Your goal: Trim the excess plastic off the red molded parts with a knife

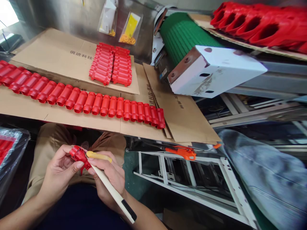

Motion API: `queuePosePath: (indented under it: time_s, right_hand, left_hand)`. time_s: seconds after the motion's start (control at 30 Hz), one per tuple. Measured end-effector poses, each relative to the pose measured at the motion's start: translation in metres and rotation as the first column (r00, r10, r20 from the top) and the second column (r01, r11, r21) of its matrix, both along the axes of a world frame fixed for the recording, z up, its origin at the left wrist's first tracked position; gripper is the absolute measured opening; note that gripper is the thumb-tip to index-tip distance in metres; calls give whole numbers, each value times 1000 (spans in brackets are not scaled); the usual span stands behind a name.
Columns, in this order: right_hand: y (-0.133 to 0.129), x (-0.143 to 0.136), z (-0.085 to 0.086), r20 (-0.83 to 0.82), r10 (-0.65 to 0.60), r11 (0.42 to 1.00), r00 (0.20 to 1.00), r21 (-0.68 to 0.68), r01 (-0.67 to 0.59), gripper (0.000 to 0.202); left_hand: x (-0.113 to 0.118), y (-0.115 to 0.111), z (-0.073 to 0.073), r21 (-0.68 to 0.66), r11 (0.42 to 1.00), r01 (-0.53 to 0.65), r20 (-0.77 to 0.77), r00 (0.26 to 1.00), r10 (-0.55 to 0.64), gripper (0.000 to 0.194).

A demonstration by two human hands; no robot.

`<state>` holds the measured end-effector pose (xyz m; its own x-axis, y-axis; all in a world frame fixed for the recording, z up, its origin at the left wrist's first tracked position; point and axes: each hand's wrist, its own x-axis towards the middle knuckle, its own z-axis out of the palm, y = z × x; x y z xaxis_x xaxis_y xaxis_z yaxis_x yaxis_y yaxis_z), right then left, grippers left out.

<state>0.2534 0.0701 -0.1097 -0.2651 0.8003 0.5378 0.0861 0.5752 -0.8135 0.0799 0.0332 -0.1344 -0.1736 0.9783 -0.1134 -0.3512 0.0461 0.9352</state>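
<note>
My left hand (57, 172) pinches a short red plastic tube (80, 155) between thumb and fingers above my lap. My right hand (111, 174) grips a slim off-white stick (112, 193) with a black end, pointing down to the right. The upper end of the stick is hidden by my fingers close to the tube; whether it touches cannot be made out. A yellow finger cot (98, 156) covers one finger of the right hand. Beyond my hands, a long row of red tubes (97, 103) lies side by side on cardboard (79, 119).
Two stacked blocks of red parts (103, 64) lie further back. Behind them are small bags (130, 28) with yellow pieces. A green conveyor belt (187, 35) with a white bracket (216, 70) stands right. An orange-handled tool (183, 152) hangs below the table edge. A person's denim-clad leg (266, 172) is at right.
</note>
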Motion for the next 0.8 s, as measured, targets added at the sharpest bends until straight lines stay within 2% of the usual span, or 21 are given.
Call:
queuePosePath:
  time_s: [0.17,0.27,0.4,0.47,0.5,0.57,0.63,0.67,0.73,0.8]
  right_hand:
    - [0,2,1,11,7,1000,1000,-17,-7,21]
    - [4,5,2,63,42,999,997,-18,-41,22]
    - [9,6,0,194,46,978,980,192,-83,23]
    - [9,5,-1,173,23,977,985,205,-59,23]
    - [8,6,-1,112,27,990,993,133,-42,20]
    - [9,9,0,-116,51,991,992,-114,-65,13]
    - [13,15,2,-367,67,922,928,-332,-198,19]
    - [16,18,3,-443,71,883,894,-389,-263,23]
    - [23,24,4,-433,42,847,900,-462,-262,23]
    - [29,27,5,-254,3,831,967,-537,-144,23]
  left_hand:
    - [1,0,4,-4,1000,-25,1,1000,25,18]
    - [4,1,9,10,998,-56,-53,997,56,17]
    - [6,3,12,17,995,-95,-120,988,96,18]
    - [6,4,12,0,995,-104,-68,992,104,23]
    - [6,4,12,-18,995,-99,-21,995,98,28]
    - [6,3,15,-76,993,-89,89,991,95,38]
    - [7,3,22,-158,985,-73,186,977,102,46]
    - [8,2,26,-203,977,-59,222,969,105,48]
    - [9,3,34,-284,959,-22,257,961,98,48]
    - [8,3,41,-356,933,48,266,963,52,46]
